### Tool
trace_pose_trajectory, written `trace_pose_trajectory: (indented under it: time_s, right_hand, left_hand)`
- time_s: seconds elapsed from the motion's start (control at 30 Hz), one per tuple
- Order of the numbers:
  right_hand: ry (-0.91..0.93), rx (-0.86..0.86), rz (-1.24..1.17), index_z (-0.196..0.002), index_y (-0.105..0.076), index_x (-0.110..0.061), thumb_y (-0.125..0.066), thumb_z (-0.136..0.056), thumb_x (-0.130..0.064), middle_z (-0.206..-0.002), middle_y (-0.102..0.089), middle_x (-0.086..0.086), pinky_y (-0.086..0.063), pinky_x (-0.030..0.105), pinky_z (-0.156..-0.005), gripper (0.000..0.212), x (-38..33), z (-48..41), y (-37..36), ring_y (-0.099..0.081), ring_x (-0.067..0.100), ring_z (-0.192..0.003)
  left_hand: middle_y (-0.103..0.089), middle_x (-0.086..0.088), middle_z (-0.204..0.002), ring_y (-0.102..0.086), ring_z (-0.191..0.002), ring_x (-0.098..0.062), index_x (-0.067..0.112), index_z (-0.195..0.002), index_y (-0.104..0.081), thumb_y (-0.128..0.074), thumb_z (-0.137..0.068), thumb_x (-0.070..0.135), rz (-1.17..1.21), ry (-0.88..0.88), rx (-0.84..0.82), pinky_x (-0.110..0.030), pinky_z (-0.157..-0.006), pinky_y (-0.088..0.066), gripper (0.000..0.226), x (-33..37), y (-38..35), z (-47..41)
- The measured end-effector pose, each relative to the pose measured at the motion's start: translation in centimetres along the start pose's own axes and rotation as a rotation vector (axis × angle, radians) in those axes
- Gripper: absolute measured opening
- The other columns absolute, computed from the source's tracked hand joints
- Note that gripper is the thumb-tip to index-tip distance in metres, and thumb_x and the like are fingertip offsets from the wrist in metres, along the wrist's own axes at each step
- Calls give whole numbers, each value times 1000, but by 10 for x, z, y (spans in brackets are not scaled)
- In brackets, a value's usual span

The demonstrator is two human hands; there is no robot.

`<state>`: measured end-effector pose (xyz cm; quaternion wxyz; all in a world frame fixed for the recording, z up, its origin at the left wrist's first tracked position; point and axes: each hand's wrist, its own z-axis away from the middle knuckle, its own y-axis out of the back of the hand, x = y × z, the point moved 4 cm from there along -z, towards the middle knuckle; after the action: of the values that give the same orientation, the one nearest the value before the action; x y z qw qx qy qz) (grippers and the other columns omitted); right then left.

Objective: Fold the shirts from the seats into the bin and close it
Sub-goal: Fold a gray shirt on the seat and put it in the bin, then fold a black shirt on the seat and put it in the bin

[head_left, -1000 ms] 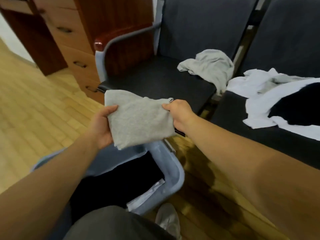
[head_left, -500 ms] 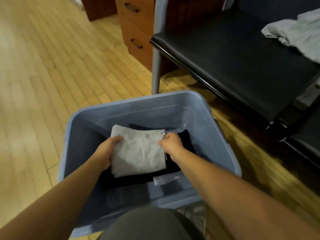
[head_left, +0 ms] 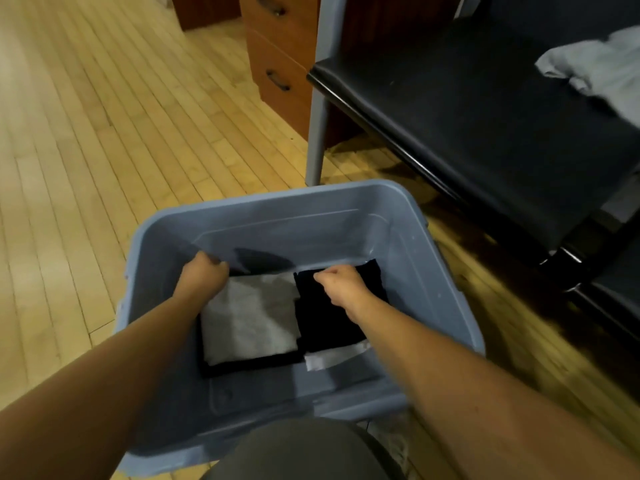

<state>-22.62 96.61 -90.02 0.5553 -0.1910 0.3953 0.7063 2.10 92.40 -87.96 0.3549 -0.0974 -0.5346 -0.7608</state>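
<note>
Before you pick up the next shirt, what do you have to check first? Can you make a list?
1. Folded gray shirt lies flat inside the bin: ok.
2. Left hand is off that shirt: cannot tell.
3. Right hand is free of the black shirt: cannot tell.
4. Another shirt to fold: ok, a crumpled gray shirt lies on the seat.
5. Room in the bin: ok.
6. Lid within reach: cannot tell, none in view.

On wood floor [head_left: 104, 150]: blue bin [head_left: 277, 199], drawer cabinet [head_left: 277, 46]; black seat [head_left: 467, 109] holds crumpled gray shirt [head_left: 599, 71].
</note>
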Motion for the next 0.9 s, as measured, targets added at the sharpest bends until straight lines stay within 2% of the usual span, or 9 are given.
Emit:
trace_pose_trajectory:
  time_s: [0.07, 0.13, 0.23, 0.33, 0.43, 0.5, 0.57, 0.67, 0.9]
  right_hand:
    - [59, 68, 11, -80, -56, -13, -60, -94, -24, -79, -50, 13, -48, 39, -71, 18, -24, 8, 28, -53, 29, -77]
    - [93, 115, -13, -78, -58, -16, -60, -93, -23, -83, -57, 13, -55, 44, -80, 17, -51, 21, 62, -65, 36, -88]
    - [126, 104, -162, -87, -61, -16, -57, -95, -15, -88, -59, 8, -50, 30, -67, 9, -99, 51, 115, -61, 19, -77]
    - [249, 166, -249, -97, -67, -8, -56, -95, -11, -87, -58, 10, -56, 39, -84, 11, -142, 90, 183, -57, 18, -76]
    - [324, 307, -206, -101, -67, -10, -60, -94, -20, -101, -69, 10, -57, 35, -85, 14, -154, 127, 256, -68, 19, -92]
    - [329, 402, -181, -108, -67, -10, -60, -93, -21, -107, -70, 9, -57, 36, -90, 20, -143, 148, 303, -69, 19, -98]
    - [323, 505, -154, -111, -67, -7, -60, -93, -19, -102, -69, 10, -55, 35, -89, 23, -122, 170, 347, -68, 20, -94]
    - [276, 615, -156, -102, -63, -10, -57, -92, -11, -90, -59, 10, -48, 30, -71, 12, -75, 199, 408, -58, 19, -81]
    - [69, 845, -107, -93, -60, -6, -58, -90, -5, -87, -56, 15, -46, 33, -67, 4, 53, 236, 507, -57, 25, -81]
  left_hand:
    - [-63, -21, -85, -56, -74, -29, 3, -86, -60, -49, -94, 14, -20, -100, -6, -39, -64, -45, 17, 38, 10, 1]
    - [-71, -18, -81, -64, -78, -31, 4, -79, -63, -49, -93, 14, 22, -190, -56, -46, -76, -54, 22, 84, 19, 8]
    - [-75, -7, -75, -71, -78, -25, 3, -92, -66, -50, -96, 11, 145, -297, -225, -42, -84, -60, 19, 162, 37, 34]
    - [-75, -9, -89, -72, -83, -22, 4, -100, -65, -51, -100, 12, 87, -430, -295, -35, -80, -58, 16, 247, 55, 69]
    - [-70, -10, -85, -67, -76, -20, -1, -108, -62, -46, -104, 11, 108, -536, -311, -30, -75, -59, 21, 324, 58, 109]
    - [-68, -8, -83, -66, -72, -16, 1, -107, -62, -41, -106, 14, 96, -600, -342, -22, -63, -56, 24, 366, 44, 143]
    - [-72, -8, -86, -70, -78, -19, 2, -107, -64, -46, -103, 15, 51, -708, -361, -27, -70, -58, 22, 402, 20, 176]
    - [-76, -8, -89, -74, -85, -21, 7, -103, -66, -51, -100, 15, -21, -814, -461, -35, -84, -59, 17, 441, -28, 224]
    - [-73, -9, -93, -66, -82, -19, 5, -105, -64, -50, -99, 14, -56, -903, -650, -25, -70, -52, 18, 491, -149, 299]
